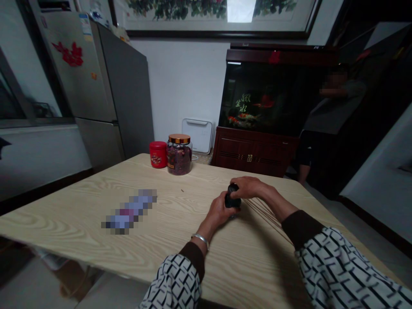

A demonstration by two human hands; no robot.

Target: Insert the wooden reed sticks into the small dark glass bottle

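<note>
A small dark black container [233,201], roughly cylindrical, is between my two hands over the right half of the table. My left hand [220,210] is closed round its lower part, a silver bracelet on the wrist. From above, my right hand [247,187] curls its fingers over the container's round upper end. Fingers cover much of it, so I cannot tell whether the top is a separate lid. Several thin brown sticks [264,213] lie on the table under my right forearm, running from near the container towards the right.
On the wooden table [154,244], a red canister [158,155] and a clear jar with a copper-coloured lid [179,155] stand at the back. A blurred-out flat object [129,212] lies at the left. Beyond are a fridge [86,81], a fish tank [257,96] and a person [334,111].
</note>
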